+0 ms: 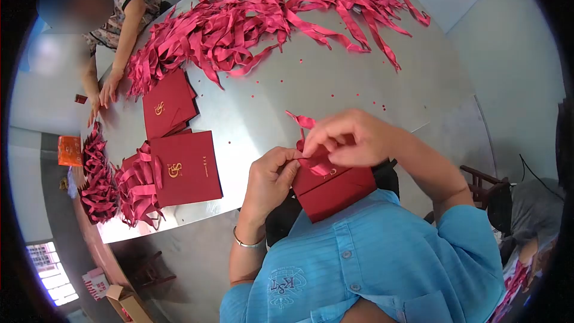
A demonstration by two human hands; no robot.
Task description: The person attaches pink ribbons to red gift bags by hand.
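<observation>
Both hands work at a red box point(335, 194) held against the person's chest, above the near edge of the bench point(311, 90). Left hand point(272, 182) pinches a red ribbon point(312, 161) at the box's top edge; right hand point(350, 137) pinches the same ribbon from above, one end point(301, 119) sticking up. Flat red folders point(186, 167) lie left on the bench beside tied bows point(139, 188). Loose ribbon pile point(251, 21) farther back. A co-worker's hand point(109, 88) rests at the pile's left end.
</observation>
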